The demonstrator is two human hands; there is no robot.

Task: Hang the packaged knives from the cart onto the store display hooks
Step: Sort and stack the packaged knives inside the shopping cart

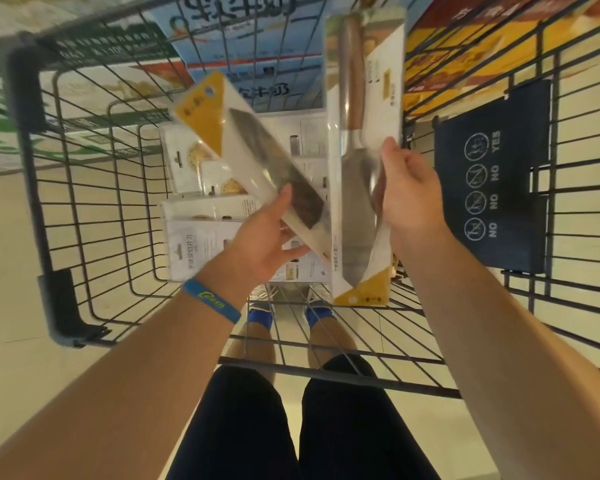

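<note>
I look down into a black wire cart (84,209). My left hand (264,237), with a blue wristband, grips the lower end of a packaged knife (243,140) tilted up to the left, its yellow hang tab at the top. In my right hand (409,195) a second packaged knife (357,150) stands nearly upright, wooden handle up, yellow corner at the bottom; thumb and fingers pinch its right edge. Both packages hover above the cart floor, where several more white knife packages (201,237) lie flat. No display hooks are in view.
A dark blue child-seat flap (492,174) with NO/YES pictograms hangs on the cart's right side. Printed floor graphics (250,36) show through the wire beyond the cart. Below are my legs and blue shoes (260,313) on a pale floor.
</note>
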